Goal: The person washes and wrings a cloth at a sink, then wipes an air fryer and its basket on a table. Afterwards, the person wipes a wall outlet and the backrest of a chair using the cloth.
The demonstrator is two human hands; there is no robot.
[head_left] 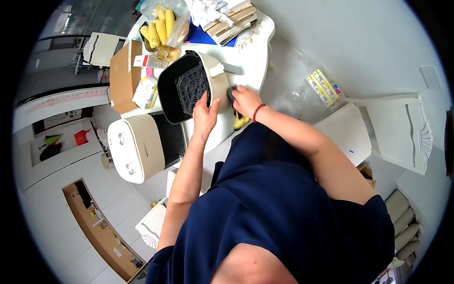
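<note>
The air fryer basket (218, 90) stands on the table, cream outside and black inside, with a slotted rack (191, 87) at its bottom and its handle (227, 69) pointing right. My left hand (205, 118) grips the near rim, fingers on the inner side and thumb outside. Just right of the basket, my right hand (247, 102) closes around a small dark rounded object (231, 93) whose kind I cannot make out. Below that hand a yellow item (241, 121) shows at the table edge. The cream air fryer body (137, 147) with two knobs sits left, its bay open.
Corn cobs (161, 29), a cardboard box (125, 78), a tissue pack (145, 93) and a stack of books (231, 26) crowd the table. White chairs (397, 130) stand right of it. A patterned pack (325, 88) lies at the right.
</note>
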